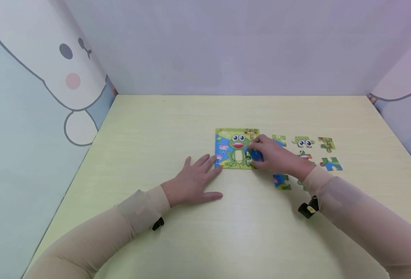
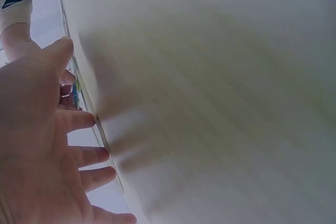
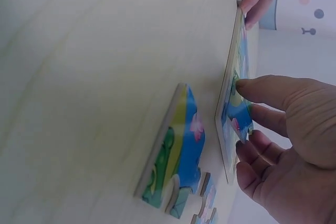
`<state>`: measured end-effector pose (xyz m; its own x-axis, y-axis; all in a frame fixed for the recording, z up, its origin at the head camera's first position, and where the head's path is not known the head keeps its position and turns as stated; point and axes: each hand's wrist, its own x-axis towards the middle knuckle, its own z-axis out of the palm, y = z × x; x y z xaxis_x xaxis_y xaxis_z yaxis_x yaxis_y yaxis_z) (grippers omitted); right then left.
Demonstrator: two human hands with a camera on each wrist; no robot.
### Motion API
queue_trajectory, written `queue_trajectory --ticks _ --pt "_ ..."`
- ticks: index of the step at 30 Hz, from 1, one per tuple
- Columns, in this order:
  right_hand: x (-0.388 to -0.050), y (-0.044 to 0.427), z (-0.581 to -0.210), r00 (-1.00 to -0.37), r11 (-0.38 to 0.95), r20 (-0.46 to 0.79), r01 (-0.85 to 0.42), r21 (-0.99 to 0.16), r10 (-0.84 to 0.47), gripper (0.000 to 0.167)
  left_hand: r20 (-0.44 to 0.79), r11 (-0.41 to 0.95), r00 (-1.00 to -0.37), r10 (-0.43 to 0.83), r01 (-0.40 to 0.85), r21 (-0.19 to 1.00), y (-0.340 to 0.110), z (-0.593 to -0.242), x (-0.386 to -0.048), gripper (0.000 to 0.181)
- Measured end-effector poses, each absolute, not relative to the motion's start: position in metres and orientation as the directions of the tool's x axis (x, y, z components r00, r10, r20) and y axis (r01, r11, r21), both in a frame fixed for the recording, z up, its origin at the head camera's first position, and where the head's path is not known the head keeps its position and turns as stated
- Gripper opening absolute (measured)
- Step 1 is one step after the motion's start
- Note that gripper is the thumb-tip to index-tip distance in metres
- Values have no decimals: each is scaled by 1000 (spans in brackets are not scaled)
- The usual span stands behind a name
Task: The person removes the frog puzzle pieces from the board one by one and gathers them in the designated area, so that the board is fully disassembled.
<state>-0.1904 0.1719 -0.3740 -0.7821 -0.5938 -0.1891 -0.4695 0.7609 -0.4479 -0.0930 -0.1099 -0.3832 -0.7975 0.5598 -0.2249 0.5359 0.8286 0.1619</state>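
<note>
A square frog puzzle board (image 1: 236, 155) lies on the table in the head view. At its right side my right hand (image 1: 273, 155) pinches a puzzle piece between thumb and fingers. The right wrist view shows this blue and green piece (image 3: 240, 116) tilted over the board, with a pink flower on it; whether it touches the board I cannot tell. My left hand (image 1: 193, 182) lies palm down with spread fingers, some fingertips on the board's lower left corner. In the left wrist view the left hand's palm (image 2: 37, 145) and straight fingers show.
Several loose puzzle pieces lie right of the board, among them an eyes piece (image 1: 304, 143), a tree piece (image 1: 327, 144) and a blue-green piece (image 1: 332, 164). My right forearm partly covers others. A pale wall (image 1: 240, 46) stands behind the table (image 1: 156, 120).
</note>
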Motion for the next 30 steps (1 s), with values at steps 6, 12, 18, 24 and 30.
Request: queue_trajectory --ticks 6,12,18,24,30 --pt "-188 173 -372 -784 753 -167 -477 -453 -598 38 -215 826 -798 563 542 155 -109 -382 -92 84" --pt "-187 176 -370 -776 731 -140 -493 -472 -614 29 -211 824 -796 567 544 160 -110 -384 -93 83" --pt "-187 181 -371 -776 695 -122 -467 -547 -618 27 -211 825 -797 566 542 164 -110 -384 -93 84" --pt "-185 197 -365 -786 684 -143 -414 -600 -601 29 -210 826 -799 564 539 166 -109 -383 -92 84" --pt "-176 237 -356 -798 711 -177 -383 -590 -577 26 -210 821 -794 571 547 162 -108 -382 -92 84"
